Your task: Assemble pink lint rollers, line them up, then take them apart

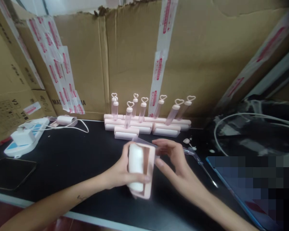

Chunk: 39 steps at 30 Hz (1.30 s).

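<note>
Left grip (121, 172): pinching pink-and-white roller (136, 165);
Right grip (174, 163): half-curled at its two o'clock, hold unclear;
Standing rollers (142, 127): twelve o'clock, seemingly done; held one apparently unfinished

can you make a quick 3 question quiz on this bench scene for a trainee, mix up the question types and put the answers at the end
1. Multiple choice: which hand has its thumb across the white roll in the pink holder?
a) right
b) left

2. True or false: the metal-tipped tool lies on the right side of the picture, across from the power strip on the left.

3. Fill the gap: the standing pink handles end at the top in a ____ shape.

Key:
1. b, the left hand
2. True
3. heart
</note>
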Available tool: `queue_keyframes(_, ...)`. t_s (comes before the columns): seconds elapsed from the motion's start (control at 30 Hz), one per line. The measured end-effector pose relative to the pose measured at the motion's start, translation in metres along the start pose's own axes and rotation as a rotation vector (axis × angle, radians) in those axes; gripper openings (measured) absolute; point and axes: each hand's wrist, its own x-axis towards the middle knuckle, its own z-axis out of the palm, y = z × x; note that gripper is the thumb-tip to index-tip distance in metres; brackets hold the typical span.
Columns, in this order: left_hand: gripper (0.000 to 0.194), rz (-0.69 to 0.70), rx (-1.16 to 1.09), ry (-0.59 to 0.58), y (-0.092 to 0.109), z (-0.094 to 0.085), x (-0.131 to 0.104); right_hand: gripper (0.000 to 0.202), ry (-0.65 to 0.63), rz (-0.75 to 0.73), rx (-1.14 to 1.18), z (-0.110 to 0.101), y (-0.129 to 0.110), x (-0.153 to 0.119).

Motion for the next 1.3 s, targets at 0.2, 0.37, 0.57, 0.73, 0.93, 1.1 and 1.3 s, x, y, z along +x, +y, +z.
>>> queue_keyframes(0.2, 0.089, -0.122, 0.59, -0.23, 0.0, -0.016, -0.008, 0.015, -0.456, 0.076, -0.232, -0.021, -0.011, 0.016)
queue_keyframes(0.37, 0.085, -0.202, 0.87, -0.34, 0.018, -0.021, -0.011, 0.011, -0.745, 0.0, -0.445, -0.022, -0.025, 0.03)
queue_keyframes(0.57, 0.078, -0.366, 1.097, -0.499, 0.035, -0.023, -0.015, 0.019, -1.123, 0.138, -0.172, -0.012, -0.028, 0.036)
queue_keyframes(0.73, 0.074, -0.372, 1.132, -0.545, 0.03, -0.029, -0.013, 0.015, -1.112, 0.159, -0.049, 0.0, -0.015, 0.03)
queue_keyframes(0.93, 0.083, -0.374, 1.076, -0.543, 0.023, -0.034, -0.012, 0.016, -1.08, 0.177, 0.021, 0.004, -0.004, 0.028)
queue_keyframes(1.1, 0.081, -0.382, 1.05, -0.515, 0.022, -0.032, -0.013, 0.014, -1.042, 0.199, 0.098, 0.008, 0.007, 0.023)
queue_keyframes(1.3, 0.08, -0.4, 1.028, -0.515, 0.022, -0.032, -0.011, 0.018, -0.963, 0.269, 0.195, 0.016, 0.015, 0.013)
